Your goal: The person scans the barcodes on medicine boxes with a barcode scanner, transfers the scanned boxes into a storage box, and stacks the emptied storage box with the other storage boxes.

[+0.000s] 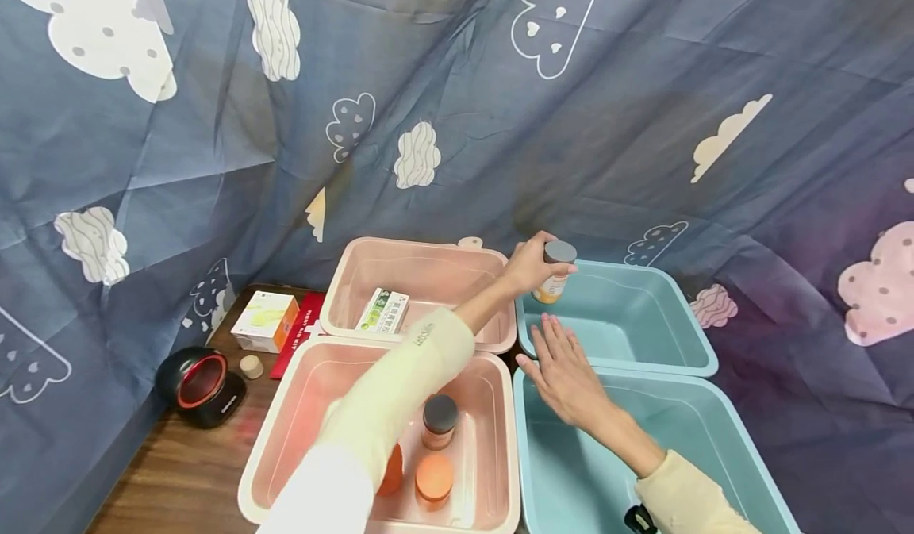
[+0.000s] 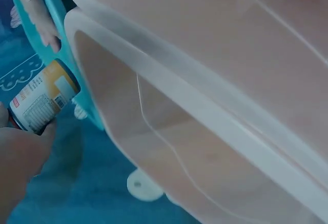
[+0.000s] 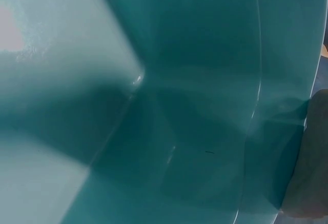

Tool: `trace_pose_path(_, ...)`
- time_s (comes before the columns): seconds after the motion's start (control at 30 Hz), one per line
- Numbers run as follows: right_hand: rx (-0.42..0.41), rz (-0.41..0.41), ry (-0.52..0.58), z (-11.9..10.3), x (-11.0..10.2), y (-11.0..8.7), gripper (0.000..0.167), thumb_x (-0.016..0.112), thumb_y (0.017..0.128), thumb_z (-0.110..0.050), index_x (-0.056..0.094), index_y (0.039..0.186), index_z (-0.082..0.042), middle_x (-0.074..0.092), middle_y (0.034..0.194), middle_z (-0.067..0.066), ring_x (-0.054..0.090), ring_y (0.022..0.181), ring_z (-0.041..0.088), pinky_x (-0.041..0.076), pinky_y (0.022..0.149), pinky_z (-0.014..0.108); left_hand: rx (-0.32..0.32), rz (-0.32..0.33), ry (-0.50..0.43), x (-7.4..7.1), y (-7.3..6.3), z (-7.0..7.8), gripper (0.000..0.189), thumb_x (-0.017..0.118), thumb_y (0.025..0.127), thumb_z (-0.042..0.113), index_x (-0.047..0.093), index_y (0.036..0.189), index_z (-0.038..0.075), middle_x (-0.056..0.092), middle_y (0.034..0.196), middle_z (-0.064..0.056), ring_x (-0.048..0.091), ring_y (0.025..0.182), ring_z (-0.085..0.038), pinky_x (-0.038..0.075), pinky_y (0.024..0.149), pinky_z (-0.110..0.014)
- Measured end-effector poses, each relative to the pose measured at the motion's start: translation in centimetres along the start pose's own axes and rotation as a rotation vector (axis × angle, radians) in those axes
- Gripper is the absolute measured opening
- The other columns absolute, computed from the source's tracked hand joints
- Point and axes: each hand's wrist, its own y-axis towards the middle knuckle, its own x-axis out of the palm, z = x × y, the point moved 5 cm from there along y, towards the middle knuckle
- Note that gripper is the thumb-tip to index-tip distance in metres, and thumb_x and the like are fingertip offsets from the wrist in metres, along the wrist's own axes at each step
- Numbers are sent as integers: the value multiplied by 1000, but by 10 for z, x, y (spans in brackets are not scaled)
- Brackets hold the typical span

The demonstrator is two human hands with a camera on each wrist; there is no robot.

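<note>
Across most of the frame, a blue cloud-print curtain (image 1: 236, 145), probably hung as a backdrop. At lower left, a brown wooden counter (image 1: 136, 478). Along the lower edge, a front pink bin (image 1: 493, 439) and a front blue bin (image 1: 703, 431); above them in the frame, a rear pink bin (image 1: 407, 268) and a rear blue bin (image 1: 643, 312), set close together, likely for easy reach. Right of centre, over the blue rims, a right hand (image 1: 564, 375), fingers straight and grasping nothing, perhaps for support; cannot tell any pressing. At left, a black appliance (image 1: 217, 403), apparently standing on its own base. Nearby, a white-and-yellow carton (image 1: 257, 320) and a red pouch (image 1: 300, 332). Just right of centre, a left hand (image 1: 531, 266), fingers wrapped around a bottle (image 1: 551, 286) near its dark cap, seemingly to leave the base unobstructed. Over the rear blue bin's left corner, cap upward; cannot tell any contact. In the rear pink bin, a white box (image 1: 383, 312). At lower centre, inside the front pink bin, a dark-lidded jar (image 1: 439, 421) and an orange-lidded jar (image 1: 434, 478), probably upright for stability. Beside the appliance, a small pale stopper (image 1: 251, 366).
</note>
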Motion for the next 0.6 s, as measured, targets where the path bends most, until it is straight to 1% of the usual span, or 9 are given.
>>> trace_pose_path(0.1,0,9,4,-2,1,0,70,44,119,-40,36,164,13,18,178,32,18,167,48,17,133,66,-46,-7,69,15,10,-8,68,82,101,36,51,154,5,73,132,-14,75,116,-25,59,88,-29)
trace_pose_path(0.2,6,18,4,-1,1,-2,70,45,119,-39,35,164,13,19,177,32,18,167,48,17,134,66,-86,-16,129,27,19,-15,73,84,98,38,50,153,3,74,129,-15,76,113,-25,60,86,-29)
trace_pose_path(0.33,2,19,4,-2,2,-2,70,45,119,-40,36,164,13,21,177,33,19,167,48,19,133,66,-145,-50,233,41,31,-31,84,85,96,41,46,160,3,74,136,-14,75,120,-25,62,90,-32)
trace_pose_path(0.4,3,21,6,-3,2,-2,70,45,119,-40,36,164,13,22,177,33,19,167,48,20,133,66,-163,-67,296,53,43,-47,93,86,95,44,40,166,4,74,137,-11,75,120,-23,62,90,-31)
trace_pose_path(0.47,6,26,9,-3,2,-2,70,45,119,-40,37,163,13,23,177,33,19,167,48,20,133,66,-182,-90,351,61,50,-57,101,86,95,46,32,171,6,72,142,-10,73,124,-21,61,92,-30)
trace_pose_path(0.5,7,28,12,-3,2,-2,69,45,119,-39,37,163,13,23,176,33,20,167,48,20,133,66,-183,-93,380,67,55,-63,101,86,95,46,32,171,7,72,142,-9,74,123,-20,61,91,-31)
trace_pose_path(0.53,9,28,13,-2,2,-2,69,46,119,-39,37,163,13,23,177,33,19,167,48,19,133,66,-186,-103,402,70,58,-66,105,87,94,47,30,173,7,71,144,-10,73,125,-21,61,93,-30)
trace_pose_path(0.57,11,29,13,-2,2,-2,69,46,119,-39,38,163,13,23,177,33,20,167,48,20,133,66,-185,-104,432,75,62,-71,105,88,93,47,30,173,9,71,145,-9,73,124,-21,61,93,-31)
trace_pose_path(0.6,11,29,12,-1,1,-2,69,45,119,-39,38,163,13,23,177,33,20,167,48,20,133,66,-191,-122,454,77,63,-71,104,87,94,47,31,173,9,70,147,-8,72,127,-21,61,95,-31)
